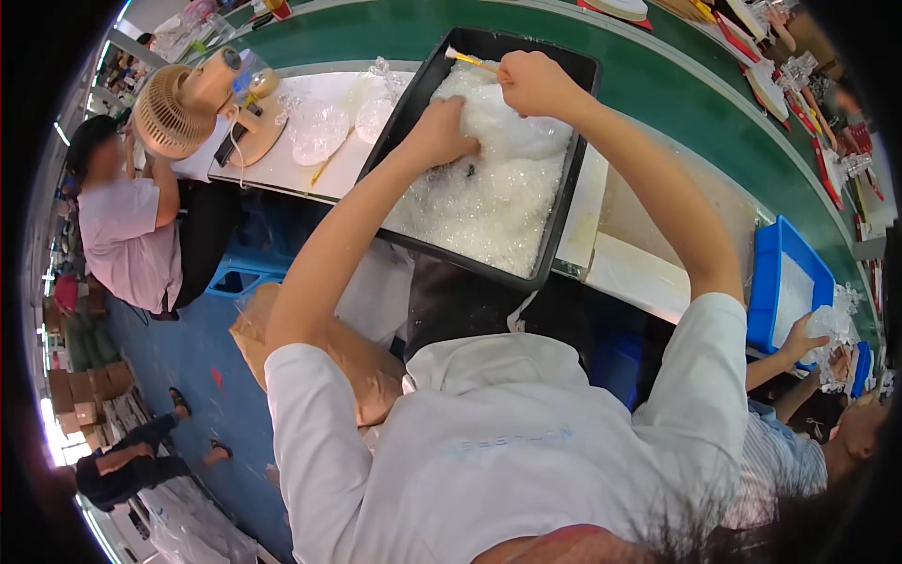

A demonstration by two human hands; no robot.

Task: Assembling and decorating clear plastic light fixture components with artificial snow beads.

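A black rectangular tray [548, 267] stands in front of me, full of glittery white flakes [479, 221]. In its far part a smooth white piece [531, 139] lies among the flakes, its outline partly buried. My left hand [445, 133] curls at the left edge of this piece, thumb toward me; its fingertips are partly hidden. Over the tray's far right part, my right hand [537, 85] is closed round a small brush [473, 61]. The brush has a yellow handle and pale bristles, and points left toward the tray's far rim.
A beige fan [178, 111] stands left on the white table, beside clear plastic pieces [319, 132] and another yellow-handled brush [320, 172]. A green conveyor [376, 42] runs behind. At right, a co-worker's hand [801, 336] holds a clear piece near a blue tray [763, 287]. Another person [132, 221] sits left.
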